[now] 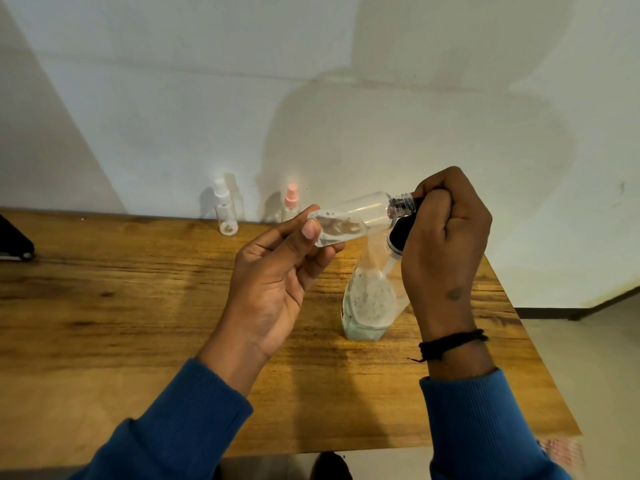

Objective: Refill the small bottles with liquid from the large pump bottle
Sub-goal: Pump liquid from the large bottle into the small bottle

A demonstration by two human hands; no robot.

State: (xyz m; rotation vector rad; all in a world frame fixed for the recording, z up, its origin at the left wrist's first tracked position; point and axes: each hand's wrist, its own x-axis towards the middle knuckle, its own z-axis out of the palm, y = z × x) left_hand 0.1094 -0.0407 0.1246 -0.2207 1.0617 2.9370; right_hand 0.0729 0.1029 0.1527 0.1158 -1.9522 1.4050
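Lying almost flat in the air: small clear bottle (356,216), base toward the left, threaded neck toward the right, cap off, a little liquid and foam pooled in its lower end.
Left hand (277,271): thumb and fingers pinch the base end of that bottle, palm turned up, holding it above the table.
Right hand (446,244): fingers curled tight at the bottle's open neck, gripping something dark there; how much of it is the pump head I cannot tell, since the fist covers it.
Pump head (398,237): black with a white collar, showing just under the small bottle's neck and against the right hand.
Large pump bottle (370,303): clear, standing on the table directly below the hands, pale liquid low in the base and foam clinging to its inner wall.
White-capped bottle (227,213): small, clear, upright at the far edge of the table beside the wall.
Pink-capped bottle (290,206): small, upright, just to the right of the white-capped one, partly hidden behind the left fingertips.
Table (121,306): wooden, strong grain, pushed against a plain pale wall (311,81).
Wrist cord (450,342): black, wrapped around the right wrist.
Sleeves (187,414): blue, ribbed cuffs, on both arms.
Dark object (14,240): at the table's left edge, cut off by the frame, cannot tell what it is.
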